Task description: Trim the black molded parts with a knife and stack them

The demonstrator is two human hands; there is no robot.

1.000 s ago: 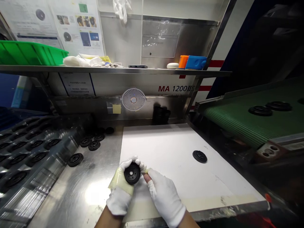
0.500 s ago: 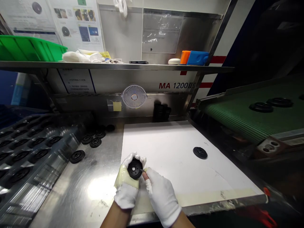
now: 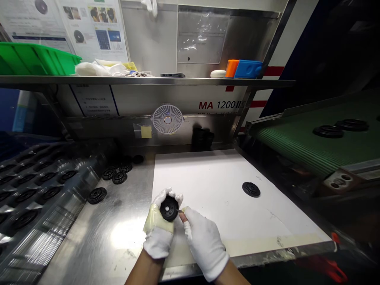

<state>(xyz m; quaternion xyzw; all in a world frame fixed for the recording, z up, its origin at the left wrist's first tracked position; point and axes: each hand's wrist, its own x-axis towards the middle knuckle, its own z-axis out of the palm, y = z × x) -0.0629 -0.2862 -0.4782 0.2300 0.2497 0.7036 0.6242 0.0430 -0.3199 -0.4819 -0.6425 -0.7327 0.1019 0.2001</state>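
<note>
Clear tray [image 3: 61, 231], left: black discs [image 3: 51, 193] sit in its pockets. White sheet [image 3: 202, 174]: one loose disc [image 3: 251, 189] lies toward its right side. Green bin [image 3: 38, 59], upper left: contents not visible. Left hand [image 3: 157, 217], gloved: fingers curl closed around the held disc [image 3: 170, 216], above the sheet's near left part. Disc judged light, fairly stiff, hardly fragile; outer rim the sound hold. Right hand [image 3: 204, 237]: thumb and fingers pinch a slim tool [image 3: 179, 211], tip at the disc's right rim; contact unconfirmed.
</note>
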